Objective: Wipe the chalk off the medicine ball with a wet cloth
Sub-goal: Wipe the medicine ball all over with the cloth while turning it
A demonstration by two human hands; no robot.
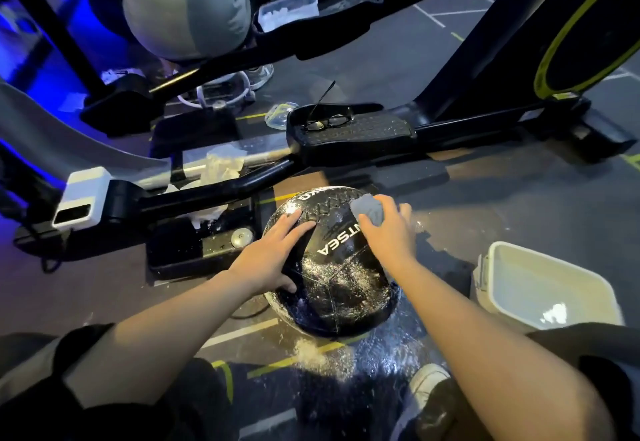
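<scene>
Medicine ball (332,267) on floor between knees, near side still chalky. Left hand (273,253) flat on it, fingers spread; right hand (388,232) clutching wet cloth (369,210) at far top. Could roll on wet floor (puddle underneath) if bracing slackens

The medicine ball (332,267) is glossy black with white lettering, a criss-cross tread pattern near its far side and white chalk speckles across its near half. The cloth (369,211) bunched on top of the ball is a plain blue-grey. Right of the ball there's a white tub (554,288), and the dark grey floor (381,70) behind it has white and yellow lines.
</scene>
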